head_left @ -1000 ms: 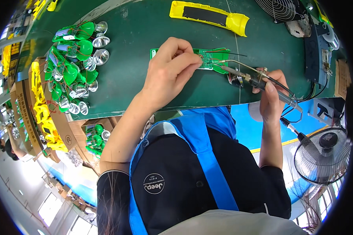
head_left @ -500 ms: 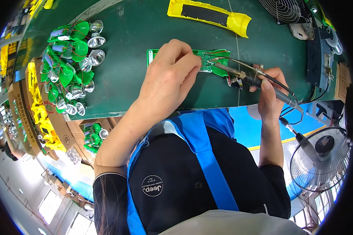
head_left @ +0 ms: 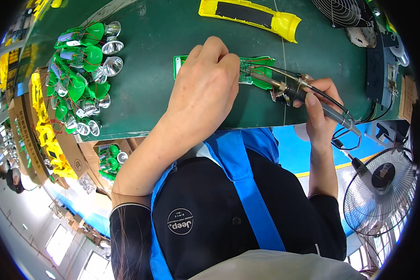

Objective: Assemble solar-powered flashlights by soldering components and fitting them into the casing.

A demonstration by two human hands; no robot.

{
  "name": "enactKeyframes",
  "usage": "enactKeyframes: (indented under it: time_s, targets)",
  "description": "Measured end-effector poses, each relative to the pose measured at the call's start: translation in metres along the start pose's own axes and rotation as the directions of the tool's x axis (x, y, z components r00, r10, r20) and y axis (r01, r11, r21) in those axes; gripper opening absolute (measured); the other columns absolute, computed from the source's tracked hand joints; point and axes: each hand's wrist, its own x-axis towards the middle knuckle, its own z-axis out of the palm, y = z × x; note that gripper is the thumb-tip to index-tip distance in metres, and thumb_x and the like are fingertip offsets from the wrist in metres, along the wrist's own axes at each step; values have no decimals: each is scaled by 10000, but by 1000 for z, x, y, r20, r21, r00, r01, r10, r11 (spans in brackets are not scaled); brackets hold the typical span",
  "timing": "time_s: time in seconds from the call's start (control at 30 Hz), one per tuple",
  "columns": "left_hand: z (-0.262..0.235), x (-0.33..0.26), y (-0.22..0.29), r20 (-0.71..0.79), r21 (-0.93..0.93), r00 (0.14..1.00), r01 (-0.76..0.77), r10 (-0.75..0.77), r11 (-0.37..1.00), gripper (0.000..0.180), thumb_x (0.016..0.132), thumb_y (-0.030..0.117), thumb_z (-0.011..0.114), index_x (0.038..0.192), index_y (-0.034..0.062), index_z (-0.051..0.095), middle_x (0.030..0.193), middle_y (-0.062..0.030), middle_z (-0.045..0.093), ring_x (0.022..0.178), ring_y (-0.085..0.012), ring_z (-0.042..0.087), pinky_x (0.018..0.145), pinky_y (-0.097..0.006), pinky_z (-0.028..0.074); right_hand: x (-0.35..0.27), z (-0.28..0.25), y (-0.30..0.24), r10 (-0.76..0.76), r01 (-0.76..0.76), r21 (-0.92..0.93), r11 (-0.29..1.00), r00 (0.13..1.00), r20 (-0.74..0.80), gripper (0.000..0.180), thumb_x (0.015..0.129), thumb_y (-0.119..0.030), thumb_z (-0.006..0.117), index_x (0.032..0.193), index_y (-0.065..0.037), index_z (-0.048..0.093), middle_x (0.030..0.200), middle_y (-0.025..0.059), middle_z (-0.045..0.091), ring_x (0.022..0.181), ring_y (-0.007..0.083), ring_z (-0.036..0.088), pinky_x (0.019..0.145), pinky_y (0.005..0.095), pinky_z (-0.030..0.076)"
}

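Observation:
A green plastic torch housing (head_left: pixel 264 84) with a circuit board (head_left: pixel 245 73) and thin red wires lies on the bench. My right hand (head_left: pixel 320 105) grips a soldering iron (head_left: pixel 331 112) that has a thin tube clamped along it. The iron's tip points left and reaches the board. Over the left part of the housing, my left hand (head_left: pixel 205 86) is closed with bent fingers. Its fingertips are hidden behind the hand, so what they pinch cannot be seen. A small dark part with a shiny rim (head_left: pixel 279 96) sits by the housing's right end, partly behind the iron.
Several green housings with silvery reflectors (head_left: pixel 81 70) are clustered on the left of the green bench (head_left: pixel 144 102). A yellow casing (head_left: pixel 247 17) lies at the far side. A metal-grilled fan (head_left: pixel 338 11) and a dark box (head_left: pixel 380 67) stand right; another fan (head_left: pixel 380 191) is below.
My left hand has shifted slightly up and turned, covering more of the board. The soldering iron has moved only slightly and still meets the board.

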Motion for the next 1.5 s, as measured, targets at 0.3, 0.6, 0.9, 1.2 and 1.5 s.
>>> enactKeyframes:
  time_s: [0.3,0.6,0.9,1.2,1.5]
  targets:
    - [-4,5,2,88,47,996,-5,1,999,95,667,-39,593,723,-4,525,834,-113,506,755,-312,537,650,-385,451,1,0,-3,0,2,-48,999,999,43,227,826,-174,599,897,19,503,715,98,593,624,113,553,779,271,435]
    - [-4,6,3,102,49,995,4,-9,999,97,663,-42,591,723,-6,523,833,-113,503,768,-312,539,662,-384,455,2,1,0,-104,110,-68,992,990,96,192,813,-166,587,870,-7,495,688,88,593,623,107,556,1043,436,272]
    - [-4,7,4,98,53,995,3,-8,999,88,673,-37,590,722,-8,522,837,-115,505,771,-315,538,664,-387,454,-4,-6,4,-19,20,64,998,1000,-19,239,821,-187,565,919,16,487,740,131,597,621,152,574,955,383,376]
    - [-5,7,3,104,77,995,-2,-6,997,82,678,-33,588,718,-10,521,821,-121,501,769,-316,536,667,-384,453,8,-14,4,-145,183,143,973,960,-241,300,882,-230,521,1015,30,452,875,186,578,694,204,568,712,337,461]
    - [-24,-11,-4,186,48,983,-4,-5,999,65,672,-3,575,731,-17,553,835,-158,501,790,-306,540,699,-375,463,66,24,-10,-386,391,15,920,915,-120,356,882,-188,543,1128,1,368,928,195,592,866,293,631,802,386,494]
